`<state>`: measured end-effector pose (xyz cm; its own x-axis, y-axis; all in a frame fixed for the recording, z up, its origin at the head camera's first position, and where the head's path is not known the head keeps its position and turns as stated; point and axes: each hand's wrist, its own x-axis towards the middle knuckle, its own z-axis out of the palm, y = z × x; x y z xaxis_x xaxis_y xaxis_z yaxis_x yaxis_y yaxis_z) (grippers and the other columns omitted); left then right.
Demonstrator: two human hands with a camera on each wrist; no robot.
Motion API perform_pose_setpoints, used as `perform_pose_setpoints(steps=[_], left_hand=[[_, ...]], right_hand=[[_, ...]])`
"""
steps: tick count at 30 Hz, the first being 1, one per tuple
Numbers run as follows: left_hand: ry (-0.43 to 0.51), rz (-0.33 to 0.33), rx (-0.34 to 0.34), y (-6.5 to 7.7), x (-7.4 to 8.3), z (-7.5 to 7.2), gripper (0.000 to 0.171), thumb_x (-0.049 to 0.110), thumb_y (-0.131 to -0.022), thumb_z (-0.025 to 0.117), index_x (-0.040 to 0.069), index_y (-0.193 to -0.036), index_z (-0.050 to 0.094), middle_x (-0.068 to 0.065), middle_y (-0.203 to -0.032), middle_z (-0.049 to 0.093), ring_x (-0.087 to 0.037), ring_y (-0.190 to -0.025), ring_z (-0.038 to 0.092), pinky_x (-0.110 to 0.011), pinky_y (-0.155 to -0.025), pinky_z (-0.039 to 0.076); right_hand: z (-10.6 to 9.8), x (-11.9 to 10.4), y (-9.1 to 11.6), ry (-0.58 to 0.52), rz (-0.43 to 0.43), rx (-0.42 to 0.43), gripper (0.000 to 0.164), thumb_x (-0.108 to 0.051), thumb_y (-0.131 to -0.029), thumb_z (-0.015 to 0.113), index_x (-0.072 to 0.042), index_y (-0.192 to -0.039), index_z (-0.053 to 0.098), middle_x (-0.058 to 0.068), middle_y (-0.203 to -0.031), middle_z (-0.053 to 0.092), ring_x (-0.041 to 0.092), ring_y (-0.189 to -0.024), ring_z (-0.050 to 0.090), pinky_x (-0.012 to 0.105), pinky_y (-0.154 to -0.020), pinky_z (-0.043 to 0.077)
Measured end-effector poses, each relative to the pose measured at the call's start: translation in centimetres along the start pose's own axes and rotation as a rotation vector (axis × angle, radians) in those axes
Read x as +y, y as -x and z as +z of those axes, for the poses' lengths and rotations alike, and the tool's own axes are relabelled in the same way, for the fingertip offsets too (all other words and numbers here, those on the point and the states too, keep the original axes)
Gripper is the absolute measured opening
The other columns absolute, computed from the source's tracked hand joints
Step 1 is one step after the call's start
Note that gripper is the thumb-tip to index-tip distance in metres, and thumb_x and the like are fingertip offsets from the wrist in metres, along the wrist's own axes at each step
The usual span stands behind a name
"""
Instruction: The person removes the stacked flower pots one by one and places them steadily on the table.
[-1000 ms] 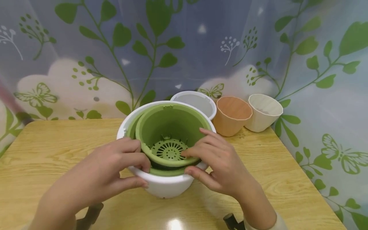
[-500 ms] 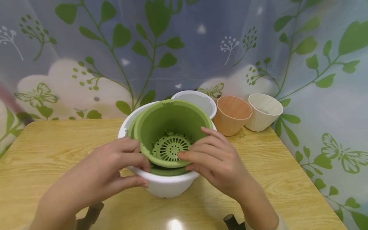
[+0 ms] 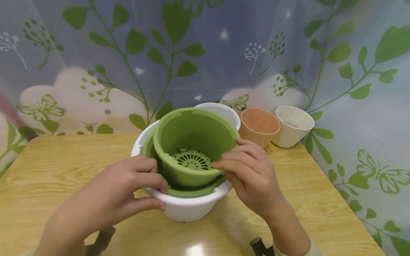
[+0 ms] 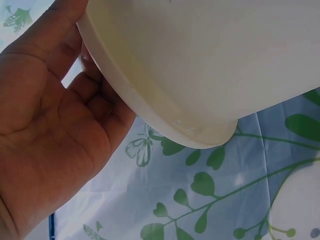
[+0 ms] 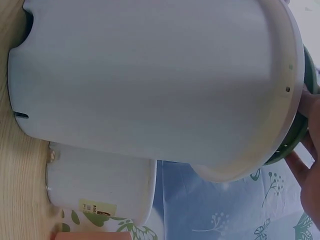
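Note:
A large white flowerpot (image 3: pixel 189 209) stands on the table with a green flowerpot (image 3: pixel 195 193) nested inside it. Within that sits a second, slotted-bottom green flowerpot (image 3: pixel 182 174), tilted and raised partly out at the front. My left hand (image 3: pixel 128 183) grips the front-left rim, thumb on the white wall, fingers hooked inside. In the left wrist view that hand (image 4: pixel 55 115) pinches the white rim. My right hand (image 3: pixel 253 174) holds the inner green flowerpot by its right front rim. The right wrist view has its fingers (image 5: pixel 297 167) on green plastic above the white rim.
Behind the stack stands another white pot (image 3: pixel 235 113), partly hidden. To its right are an orange pot (image 3: pixel 259 122) and a cream pot (image 3: pixel 293 124), near the back edge of the wooden table (image 3: pixel 70 163). A leaf-patterned curtain (image 3: pixel 208 60) hangs behind and at the right.
My right hand has moved up and slightly right, lifting the inner green flowerpot's front so more of its outer wall shows. My left hand keeps its hold on the rim.

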<state>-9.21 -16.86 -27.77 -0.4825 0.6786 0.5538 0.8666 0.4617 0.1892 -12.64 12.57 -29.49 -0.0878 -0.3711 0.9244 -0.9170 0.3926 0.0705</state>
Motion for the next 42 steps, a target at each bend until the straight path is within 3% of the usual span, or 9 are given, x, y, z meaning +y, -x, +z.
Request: perform_pose_setpoints(steps=[10,16,25,34,42], left_hand=[[0.01,0.002,-0.003,0.0,-0.1,0.1,0.018,0.043,-0.081,0.08,0.034,-0.092,0.07,0.016,-0.084,0.046,0.004,-0.076,0.041,-0.009,-0.072,0.036],[-0.021,-0.039,-0.052,-0.1,0.1,0.0,0.018,0.054,-0.088,0.069,0.036,-0.091,0.069,0.019,-0.084,0.043,0.007,-0.077,0.038,-0.007,-0.073,0.036],[-0.032,-0.075,-0.081,-0.1,0.3,-0.1,0.019,0.042,-0.079,0.082,0.036,-0.091,0.069,0.022,-0.086,0.043,0.009,-0.077,0.038,-0.005,-0.074,0.035],[-0.022,-0.076,-0.067,-0.2,0.4,-0.1,0.022,0.039,-0.076,0.085,0.037,-0.09,0.068,0.022,-0.085,0.043,0.009,-0.077,0.039,-0.006,-0.073,0.036],[-0.028,-0.079,-0.075,-0.2,0.3,-0.1,0.021,0.041,-0.077,0.083,0.038,-0.091,0.067,0.023,-0.086,0.043,0.01,-0.077,0.038,-0.006,-0.073,0.035]], right_hand=[[-0.2,0.2,-0.5,0.003,0.023,0.275,0.024,-0.013,-0.096,0.069,0.001,-0.077,0.072,0.011,-0.073,0.071,0.028,-0.078,0.065,0.04,-0.105,0.051],[-0.8,0.1,-0.9,0.019,0.065,0.431,0.032,-0.017,-0.094,0.073,0.005,-0.072,0.067,0.018,-0.067,0.065,0.03,-0.074,0.063,0.037,-0.103,0.053],[-1.9,0.5,-1.0,0.046,0.1,0.574,0.035,-0.018,-0.088,0.08,0.007,-0.07,0.064,0.021,-0.065,0.063,0.028,-0.073,0.065,0.041,-0.096,0.056],[-2.5,0.4,-1.5,0.05,0.155,0.708,0.036,-0.015,-0.083,0.083,0.009,-0.069,0.061,0.019,-0.067,0.065,0.023,-0.074,0.067,0.039,-0.095,0.056],[-3.2,0.8,-1.4,0.131,0.232,0.726,0.042,-0.022,-0.082,0.085,0.011,-0.07,0.061,0.02,-0.069,0.066,0.021,-0.075,0.066,0.038,-0.094,0.055]])
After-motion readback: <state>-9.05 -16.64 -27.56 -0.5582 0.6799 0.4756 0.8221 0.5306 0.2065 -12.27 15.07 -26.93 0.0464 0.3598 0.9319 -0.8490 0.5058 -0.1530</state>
